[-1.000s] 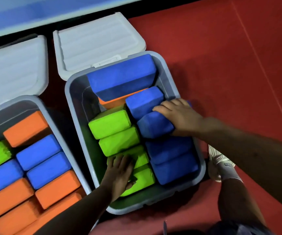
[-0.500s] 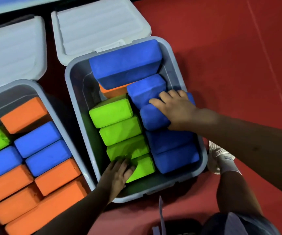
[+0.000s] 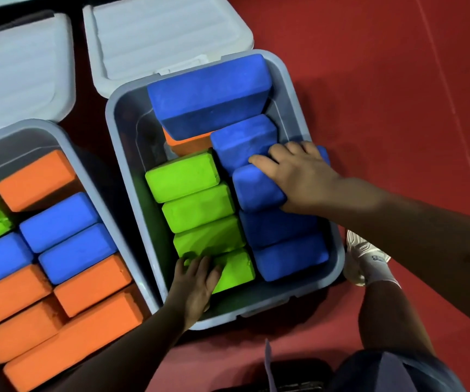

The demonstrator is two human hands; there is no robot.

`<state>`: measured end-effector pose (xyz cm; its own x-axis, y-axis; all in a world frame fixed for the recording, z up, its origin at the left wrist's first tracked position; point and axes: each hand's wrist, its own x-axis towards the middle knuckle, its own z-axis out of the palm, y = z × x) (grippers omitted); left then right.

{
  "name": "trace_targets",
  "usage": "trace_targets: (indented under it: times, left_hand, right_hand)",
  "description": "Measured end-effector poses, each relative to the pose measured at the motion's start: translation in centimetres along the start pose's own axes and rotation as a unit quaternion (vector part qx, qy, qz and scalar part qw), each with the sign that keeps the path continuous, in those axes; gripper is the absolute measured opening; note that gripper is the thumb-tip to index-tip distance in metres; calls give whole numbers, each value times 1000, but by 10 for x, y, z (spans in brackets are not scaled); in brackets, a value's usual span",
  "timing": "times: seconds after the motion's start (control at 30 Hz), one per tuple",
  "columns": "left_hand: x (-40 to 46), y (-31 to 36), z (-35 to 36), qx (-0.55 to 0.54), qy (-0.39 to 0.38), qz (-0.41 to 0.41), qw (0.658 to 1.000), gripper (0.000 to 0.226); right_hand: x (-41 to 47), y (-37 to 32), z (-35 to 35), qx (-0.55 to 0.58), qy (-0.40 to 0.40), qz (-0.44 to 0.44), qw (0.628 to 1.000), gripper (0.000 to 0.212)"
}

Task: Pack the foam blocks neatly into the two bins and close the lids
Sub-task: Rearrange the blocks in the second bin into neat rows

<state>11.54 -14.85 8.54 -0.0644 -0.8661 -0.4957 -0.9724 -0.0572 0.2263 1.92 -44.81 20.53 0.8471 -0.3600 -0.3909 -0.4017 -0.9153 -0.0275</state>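
Step in hand, as judged: blocks in the right bin (image 3: 338, 267) are being squared up; lids not yet closed. Nearest, the left hand (image 3: 193, 284) is laid flat on the closest green block (image 3: 236, 268), fingers (image 3: 204, 264) straight and slightly spread, pressing, not gripping. Just beyond them, three more green blocks are lined up in a row. Farther right, the right hand (image 3: 299, 176) is curled over a blue block (image 3: 256, 188), which sits raised and tilted above the two blue blocks nearer the person. Beyond those fingers a large blue block (image 3: 208, 94) lies slanted over an orange one (image 3: 185, 144). Left bin (image 3: 92, 176) looks packed. Next, prob.: raised block pushed level, large one reseated, then both white lids (image 3: 166, 32) swung shut.
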Motion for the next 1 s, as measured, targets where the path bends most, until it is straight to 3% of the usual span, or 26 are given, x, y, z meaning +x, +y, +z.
trace_targets:
  times: [0.27,0.37,0.57,0.73,0.83,0.9,1.0]
  left_hand:
    - [-2,1,7,-34,23,-44,998,115]
    - [3,-5,4,-24,32,-40,998,118]
    - [4,-7,13,-8,104,-55,993,107]
    - [11,-18,20,34,163,-18,986,100]
    - [3,-15,9,50,120,-24,991,95]
    - [-6,-9,-1,25,82,-41,996,94]
    - [-31,11,-17,17,-15,-68,997,94]
  right_hand:
    - [5,19,5,34,-91,17,995,108]
    - [8,16,15,29,-96,19,995,102]
    - [15,17,17,14,-118,25,993,106]
    - [11,3,19,-23,-125,56,990,105]
    - [-13,-24,35,-33,-125,116,985,98]
    - [-34,-44,50,-56,-79,142,985,94]
    - [-71,-68,59,-41,-52,169,983,94]
